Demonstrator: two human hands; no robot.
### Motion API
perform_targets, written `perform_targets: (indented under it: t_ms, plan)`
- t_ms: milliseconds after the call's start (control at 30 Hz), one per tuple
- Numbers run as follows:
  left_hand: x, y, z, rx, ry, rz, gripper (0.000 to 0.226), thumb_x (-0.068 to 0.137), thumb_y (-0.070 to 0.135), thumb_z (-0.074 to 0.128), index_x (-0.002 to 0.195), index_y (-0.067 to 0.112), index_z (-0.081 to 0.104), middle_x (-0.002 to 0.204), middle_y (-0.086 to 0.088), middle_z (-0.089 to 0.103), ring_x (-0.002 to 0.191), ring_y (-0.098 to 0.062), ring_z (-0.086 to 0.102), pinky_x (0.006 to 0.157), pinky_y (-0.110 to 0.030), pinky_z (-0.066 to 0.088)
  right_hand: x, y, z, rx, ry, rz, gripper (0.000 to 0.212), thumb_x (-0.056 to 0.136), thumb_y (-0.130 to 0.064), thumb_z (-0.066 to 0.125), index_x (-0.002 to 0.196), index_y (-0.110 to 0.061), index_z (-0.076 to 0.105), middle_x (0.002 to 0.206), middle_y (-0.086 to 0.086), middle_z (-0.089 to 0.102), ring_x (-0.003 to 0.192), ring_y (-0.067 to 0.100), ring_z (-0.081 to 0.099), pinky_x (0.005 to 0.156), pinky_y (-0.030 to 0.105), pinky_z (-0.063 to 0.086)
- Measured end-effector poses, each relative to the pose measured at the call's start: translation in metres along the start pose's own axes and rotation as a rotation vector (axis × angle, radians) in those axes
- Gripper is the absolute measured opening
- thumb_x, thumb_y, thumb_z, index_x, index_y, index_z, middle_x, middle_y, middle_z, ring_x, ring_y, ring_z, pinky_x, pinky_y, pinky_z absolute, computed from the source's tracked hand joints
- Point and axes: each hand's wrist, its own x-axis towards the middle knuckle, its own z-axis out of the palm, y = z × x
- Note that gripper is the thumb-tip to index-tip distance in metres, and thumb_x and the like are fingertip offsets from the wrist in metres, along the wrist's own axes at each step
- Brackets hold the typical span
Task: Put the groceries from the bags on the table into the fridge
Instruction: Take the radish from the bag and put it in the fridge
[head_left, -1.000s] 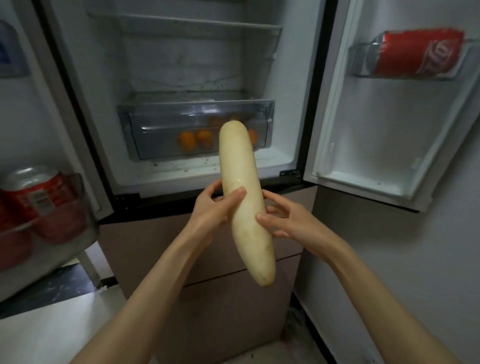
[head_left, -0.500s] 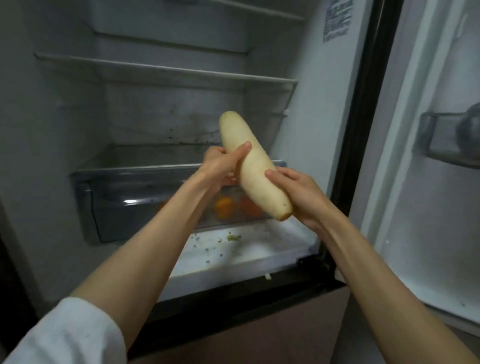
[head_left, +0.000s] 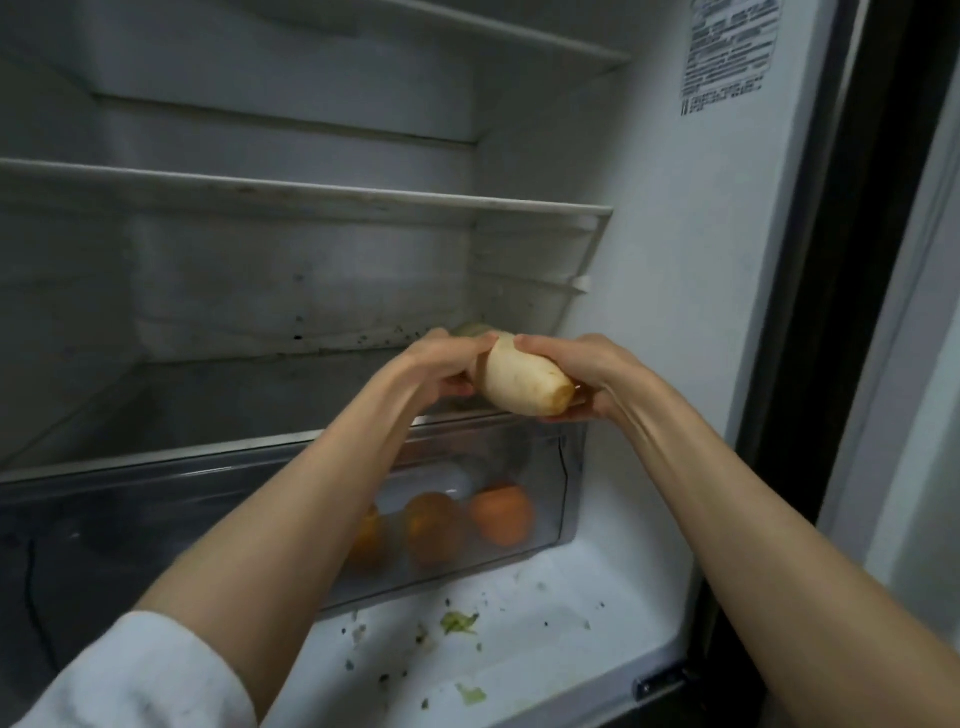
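Note:
A long pale white radish (head_left: 524, 382) points into the open fridge, its far end over the glass shelf (head_left: 218, 410) above the crisper drawer and its cut end toward me. My left hand (head_left: 441, 361) grips its left side and my right hand (head_left: 576, 366) holds its near end from the right. Most of the radish is hidden behind my hands. Whether it touches the shelf I cannot tell.
The clear crisper drawer (head_left: 563, 483) below holds a few oranges (head_left: 501, 519). Two bare shelves (head_left: 311, 200) sit above. Green scraps (head_left: 460, 621) litter the fridge floor. The fridge's right wall (head_left: 701, 312) is close to my right hand; the door edge stands further right.
I have moved closer to the fridge and both hands have carried the radish forward and down, from upright in front of the drawer to lying pointed inward at shelf height.

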Motion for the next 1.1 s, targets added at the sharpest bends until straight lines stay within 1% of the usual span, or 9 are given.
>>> perform_targets:
  t_ms: [67,200,267,433,600,700,800,900,1100]
  plan:
    - [0.012,-0.001,0.0,-0.032,-0.022,-0.025,0.05,0.086,0.032,0.064,0.124,0.002,0.05,0.114,-0.014,0.061,0.089,-0.023,0.062,0.061,-0.032,0.056,0.013,-0.003,0.001,-0.035,0.019,-0.022,0.052,0.073,-0.036,0.077,0.106,-0.001,0.058,0.09,0.014,0.064,0.071,0.025,0.065,0.054,0.037,0.058]
    - [0.033,-0.003,0.001,-0.027,-0.067,-0.068,0.044,0.088,0.029,0.061,0.123,0.003,0.052,0.11,-0.013,0.06,0.083,-0.02,0.061,0.052,-0.027,0.055,0.038,-0.008,0.004,-0.098,0.061,-0.101,0.054,0.072,-0.033,0.078,0.109,0.002,0.061,0.105,0.014,0.064,0.084,0.025,0.065,0.062,0.037,0.057]
    - [0.04,-0.005,0.003,-0.009,-0.079,-0.08,0.043,0.089,0.028,0.06,0.124,0.004,0.051,0.111,-0.013,0.059,0.09,-0.021,0.059,0.063,-0.03,0.054,0.047,-0.008,0.004,-0.177,0.055,-0.12,0.05,0.073,-0.03,0.078,0.108,0.002,0.062,0.103,0.012,0.063,0.084,0.024,0.063,0.063,0.035,0.054]
    - [0.055,-0.004,0.009,0.062,-0.092,-0.08,0.043,0.093,0.028,0.053,0.127,0.003,0.048,0.115,-0.012,0.057,0.097,-0.021,0.055,0.079,-0.035,0.05,0.063,-0.014,0.007,-0.415,0.01,-0.139,0.049,0.078,-0.027,0.073,0.111,0.006,0.058,0.099,0.013,0.059,0.078,0.022,0.058,0.042,0.019,0.046]
    - [0.059,-0.007,0.016,0.095,-0.049,-0.028,0.042,0.093,0.031,0.052,0.125,0.003,0.052,0.126,-0.018,0.056,0.103,-0.027,0.057,0.081,-0.038,0.05,0.076,-0.016,0.012,-0.595,0.133,-0.26,0.041,0.078,-0.026,0.071,0.111,-0.004,0.065,0.115,0.015,0.065,0.105,0.026,0.061,0.083,0.029,0.049]
    - [0.053,-0.008,0.015,0.14,-0.021,-0.006,0.045,0.091,0.035,0.054,0.123,0.003,0.055,0.124,-0.017,0.058,0.106,-0.028,0.057,0.067,-0.03,0.047,0.07,-0.01,0.012,-0.647,0.175,-0.318,0.03,0.082,-0.026,0.066,0.108,-0.012,0.069,0.115,0.014,0.065,0.108,0.029,0.059,0.088,0.029,0.046]
    - [0.048,-0.008,0.007,0.207,-0.05,0.039,0.04,0.091,0.031,0.055,0.124,0.008,0.055,0.117,-0.005,0.057,0.104,-0.018,0.052,0.079,-0.027,0.041,0.06,-0.003,0.015,-0.757,0.221,-0.37,0.031,0.086,-0.029,0.059,0.112,-0.015,0.067,0.119,0.017,0.062,0.111,0.034,0.056,0.089,0.031,0.045]
    - [0.036,-0.004,-0.006,0.384,-0.009,0.204,0.036,0.092,0.026,0.055,0.124,0.011,0.055,0.119,0.002,0.056,0.105,-0.012,0.052,0.086,-0.022,0.04,0.051,-0.002,0.018,-0.873,0.259,-0.387,0.039,0.085,-0.028,0.055,0.121,-0.015,0.06,0.124,0.016,0.059,0.114,0.035,0.054,0.089,0.034,0.045]
    - [-0.02,0.001,-0.033,1.037,0.182,0.508,0.055,0.092,0.034,0.049,0.143,0.017,0.031,0.149,-0.01,0.033,0.138,-0.028,0.027,0.112,-0.04,0.024,0.016,0.006,0.016,-0.98,0.29,-0.599,0.048,0.091,-0.033,0.05,0.134,-0.012,0.044,0.137,0.018,0.046,0.127,0.034,0.04,0.101,0.039,0.034]
